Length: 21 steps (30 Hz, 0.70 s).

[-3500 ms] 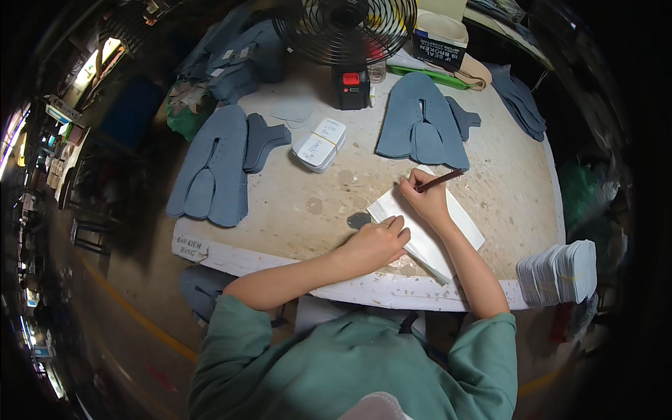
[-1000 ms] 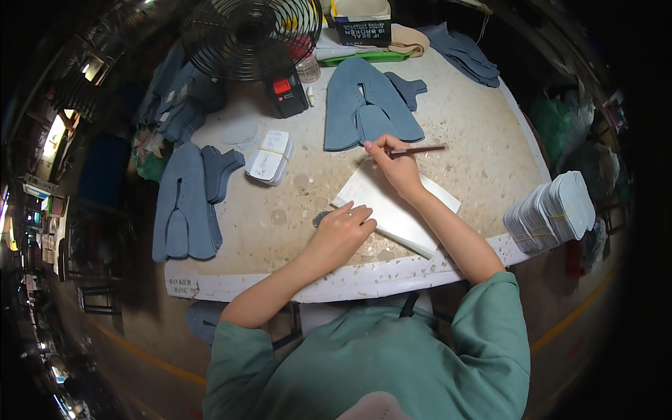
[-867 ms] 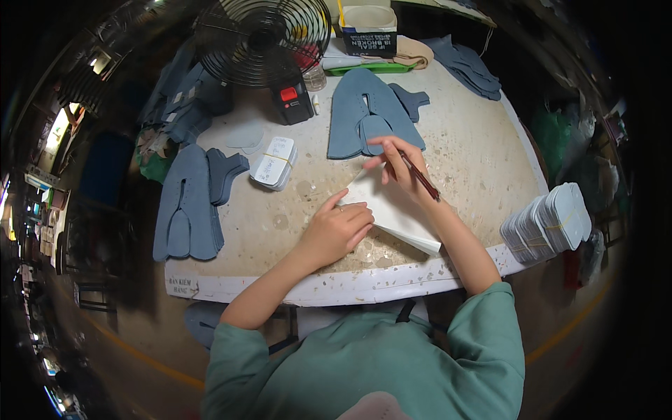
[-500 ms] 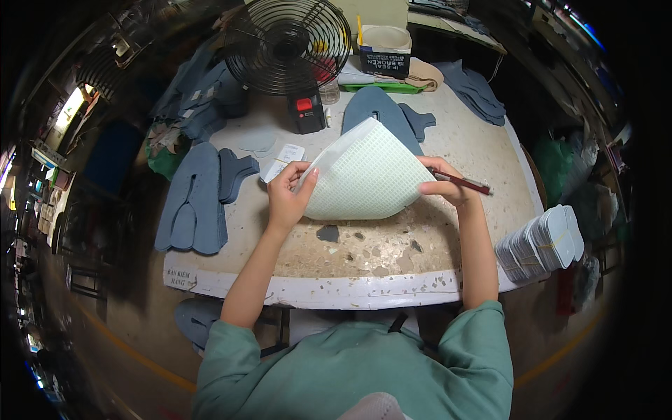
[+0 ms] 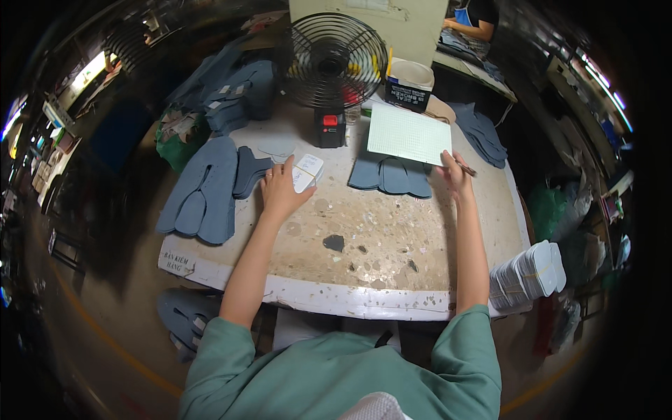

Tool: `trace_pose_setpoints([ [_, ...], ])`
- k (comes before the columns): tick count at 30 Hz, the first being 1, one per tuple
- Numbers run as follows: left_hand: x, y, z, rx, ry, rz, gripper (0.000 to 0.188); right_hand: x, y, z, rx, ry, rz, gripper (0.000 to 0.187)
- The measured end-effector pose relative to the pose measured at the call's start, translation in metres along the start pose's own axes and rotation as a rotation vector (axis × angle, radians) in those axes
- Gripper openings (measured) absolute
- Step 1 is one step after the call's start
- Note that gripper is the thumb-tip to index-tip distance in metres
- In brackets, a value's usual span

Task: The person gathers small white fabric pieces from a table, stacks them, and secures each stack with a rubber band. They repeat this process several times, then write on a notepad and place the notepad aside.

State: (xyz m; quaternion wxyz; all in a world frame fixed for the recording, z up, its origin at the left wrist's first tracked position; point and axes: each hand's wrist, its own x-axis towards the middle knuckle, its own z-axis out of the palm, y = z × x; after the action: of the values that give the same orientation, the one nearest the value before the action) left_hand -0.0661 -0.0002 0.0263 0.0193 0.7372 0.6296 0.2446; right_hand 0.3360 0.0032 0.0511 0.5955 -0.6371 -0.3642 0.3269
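Observation:
My right hand holds a pale green patterned sheet by its near right corner. A dark reddish pen is also in that hand, pointing out to the right. Beneath the sheet lies a blue-grey stack of cut pieces, partly covered. On the left, my left hand has its fingers and thumb around a small white stack with a rubber band and handwriting on it. The stack rests on the table, next to smaller blue-grey cut pieces.
A black caged fan stands at the back, beside a dark tub. Larger blue-grey pieces lie at the left edge, more at the back right. Banded white pieces sit at the near right corner. Another person's arm shows beyond.
My left hand has let go of the sheet and moved to the small white stack. My right hand has carried the sheet away from me, laying it over the blue-grey pieces. The view has shifted.

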Motion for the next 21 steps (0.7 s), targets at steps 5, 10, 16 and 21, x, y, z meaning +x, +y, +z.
trace_pose_setpoints([
  [5,0.004,0.002,0.002,-0.152,-0.048,0.002,0.087,0.009,-0.008,0.021,-0.632,0.365,-0.693,0.034],
  [10,-0.004,0.017,-0.001,-0.381,-0.107,0.156,0.081,-0.022,-0.016,0.064,-0.444,-0.181,-0.453,0.026],
  [16,-0.016,0.026,-0.006,-0.303,-0.281,0.358,0.082,-0.057,-0.025,0.115,-0.571,-0.496,-0.471,0.035],
  [21,-0.018,0.027,-0.005,-0.239,-0.252,0.375,0.080,-0.063,-0.035,0.159,-0.873,-0.584,-0.629,0.057],
])
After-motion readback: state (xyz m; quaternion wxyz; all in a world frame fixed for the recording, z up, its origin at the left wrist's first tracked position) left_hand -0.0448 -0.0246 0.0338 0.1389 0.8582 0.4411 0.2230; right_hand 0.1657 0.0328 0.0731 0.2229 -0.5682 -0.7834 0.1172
